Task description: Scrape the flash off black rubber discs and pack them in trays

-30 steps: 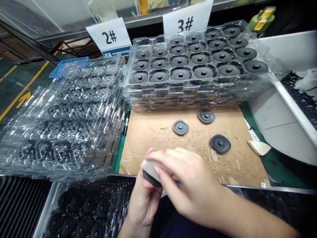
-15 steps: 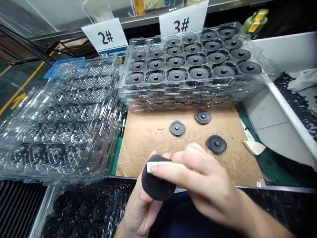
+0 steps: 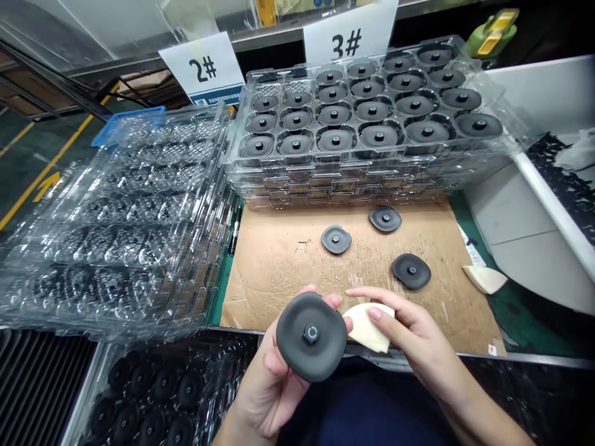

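Note:
My left hand (image 3: 267, 378) is closed round the edge of a black rounded disc (image 3: 297, 356), whose face with a small central stud is turned up to me. To its right, my right hand (image 3: 409, 331) pinches a cream wedge-shaped sponge pad (image 3: 369, 328) between thumb and fingers. The pad is close beside the disc's right edge, near my left fingertips. Three similar discs lie stud up on the cardboard: one grey-black disc (image 3: 336, 240), a second disc (image 3: 385, 218) behind it, and a third disc (image 3: 411, 271) to the right.
Behind the cardboard (image 3: 269, 248) stands a stack of clear trays (image 3: 320, 179) holding discs in pockets. More clear trays (image 3: 116, 229) are piled at left, and a tray of discs (image 3: 153, 396) sits lower left. Another cream wedge (image 3: 486, 279) lies right, by a white bin (image 3: 539, 235).
The disc in my left hand has turned from its smooth side to its studded side. My right hand has drawn the cream pad off the disc, to the right.

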Action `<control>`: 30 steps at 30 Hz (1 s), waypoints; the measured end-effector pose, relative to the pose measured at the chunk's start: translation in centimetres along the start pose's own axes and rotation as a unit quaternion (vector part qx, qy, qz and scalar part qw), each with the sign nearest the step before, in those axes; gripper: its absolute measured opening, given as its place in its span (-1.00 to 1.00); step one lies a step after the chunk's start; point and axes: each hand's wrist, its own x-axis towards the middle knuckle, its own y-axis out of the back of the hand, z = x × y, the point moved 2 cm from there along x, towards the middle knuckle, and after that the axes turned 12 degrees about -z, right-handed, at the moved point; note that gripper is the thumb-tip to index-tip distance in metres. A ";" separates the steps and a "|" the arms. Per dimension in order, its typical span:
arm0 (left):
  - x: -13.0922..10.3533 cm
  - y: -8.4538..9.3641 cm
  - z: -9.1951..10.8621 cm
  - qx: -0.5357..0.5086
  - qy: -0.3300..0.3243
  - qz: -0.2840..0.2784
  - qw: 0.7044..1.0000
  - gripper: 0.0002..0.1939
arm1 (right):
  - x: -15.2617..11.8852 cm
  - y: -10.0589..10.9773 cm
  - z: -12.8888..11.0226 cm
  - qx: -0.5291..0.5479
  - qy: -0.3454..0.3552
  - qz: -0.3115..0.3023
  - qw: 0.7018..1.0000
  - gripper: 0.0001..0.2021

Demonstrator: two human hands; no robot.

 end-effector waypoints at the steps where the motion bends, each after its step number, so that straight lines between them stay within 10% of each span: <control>1: 0.0 -0.1 0.0 0.003 0.007 0.001 1.000 -0.39 | 0.0 0.0 0.0 -0.001 -0.004 -0.004 1.000 -0.69; 30: 0.0 -0.4 -0.3 0.025 0.016 0.050 0.998 -0.44 | 0.7 0.0 -0.1 -0.139 0.036 0.029 0.989 -0.74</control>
